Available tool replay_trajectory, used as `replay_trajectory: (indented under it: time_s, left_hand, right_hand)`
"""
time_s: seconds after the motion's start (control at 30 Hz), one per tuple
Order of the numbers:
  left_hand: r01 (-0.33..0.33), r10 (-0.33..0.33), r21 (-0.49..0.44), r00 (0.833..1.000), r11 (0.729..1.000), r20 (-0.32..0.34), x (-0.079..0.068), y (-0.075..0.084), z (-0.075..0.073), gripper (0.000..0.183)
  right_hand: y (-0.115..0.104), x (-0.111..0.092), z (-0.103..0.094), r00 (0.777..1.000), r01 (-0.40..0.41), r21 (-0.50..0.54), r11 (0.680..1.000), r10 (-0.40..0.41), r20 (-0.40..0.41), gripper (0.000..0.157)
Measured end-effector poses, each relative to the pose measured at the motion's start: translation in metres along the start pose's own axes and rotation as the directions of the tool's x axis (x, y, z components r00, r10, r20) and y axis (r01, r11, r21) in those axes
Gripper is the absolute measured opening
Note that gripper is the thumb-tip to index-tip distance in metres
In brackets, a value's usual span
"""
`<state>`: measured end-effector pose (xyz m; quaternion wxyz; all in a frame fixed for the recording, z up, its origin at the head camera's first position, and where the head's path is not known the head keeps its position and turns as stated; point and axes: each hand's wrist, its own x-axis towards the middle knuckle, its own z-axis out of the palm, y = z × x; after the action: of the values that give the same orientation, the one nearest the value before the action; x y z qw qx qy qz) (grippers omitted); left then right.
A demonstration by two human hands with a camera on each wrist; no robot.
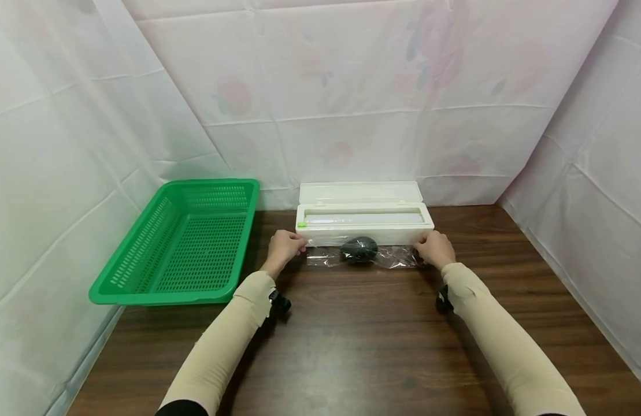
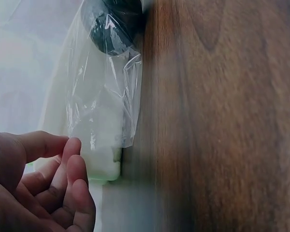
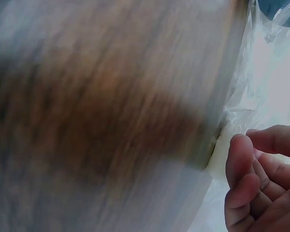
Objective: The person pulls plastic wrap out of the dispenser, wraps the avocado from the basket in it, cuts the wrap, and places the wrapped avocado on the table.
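A dark green, egg-shaped fruit [image 1: 359,247], which looks like an avocado, lies in a strip of clear cling film [image 1: 322,257] in front of a white cling film dispenser [image 1: 362,236]. My left hand [image 1: 285,251] pinches the film's left end between thumb and index finger, beside the dispenser's left front corner. At the other end my right hand [image 1: 437,249] pinches the film by the dispenser's right front corner. Both wrist views show thumb and fingertips meeting at the film's edge, with the other fingers curled. The film stretches out on either side of the fruit.
The dispenser's lid [image 1: 359,191] stands raised at the back, with a small green slider [image 1: 302,224] at its left end. On the left is a green plastic basket [image 1: 174,299]. White patterned sheeting [image 1: 341,104] encloses the brown wooden table [image 1: 362,346] behind and at both sides.
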<state>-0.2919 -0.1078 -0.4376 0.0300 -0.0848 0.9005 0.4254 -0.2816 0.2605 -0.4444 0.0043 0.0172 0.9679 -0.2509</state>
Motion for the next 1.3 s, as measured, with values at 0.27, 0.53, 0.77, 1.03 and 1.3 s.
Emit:
replay_trajectory:
  time_s: [0.27, 0.53, 0.77, 1.03, 1.3]
  left_hand:
    - [0.007, -0.007, -0.018, 1.000, 1.000, 0.009, -0.002, 0.000, -0.001, 0.020]
    - [-0.028, 0.028, -0.020, 1.000, 0.999, -0.004, -0.003, 0.001, -0.004, 0.020]
    - [-0.084, 0.083, -0.042, 0.996, 0.996, -0.015, -0.006, 0.004, -0.004, 0.020]
    - [-0.228, 0.227, -0.062, 0.974, 0.972, -0.028, -0.009, 0.010, 0.002, 0.019]
    - [-0.359, 0.359, -0.039, 0.933, 0.932, -0.022, -0.015, 0.018, 0.008, 0.016]
  right_hand:
    - [0.007, -0.002, -0.003, 1.000, -0.020, 0.011, 1.000, 0.020, 0.002, 0.025]
    - [0.007, -0.006, -0.008, 1.000, -0.015, 0.027, 1.000, 0.015, -0.017, 0.028]
    - [0.003, -0.010, -0.012, 0.999, 0.035, 0.029, 0.999, -0.034, -0.040, 0.027]
    - [-0.005, -0.013, -0.012, 0.989, 0.130, -0.007, 0.992, -0.130, -0.069, 0.023]
    - [-0.015, -0.019, -0.011, 0.977, 0.189, 0.013, 0.982, -0.187, -0.097, 0.021]
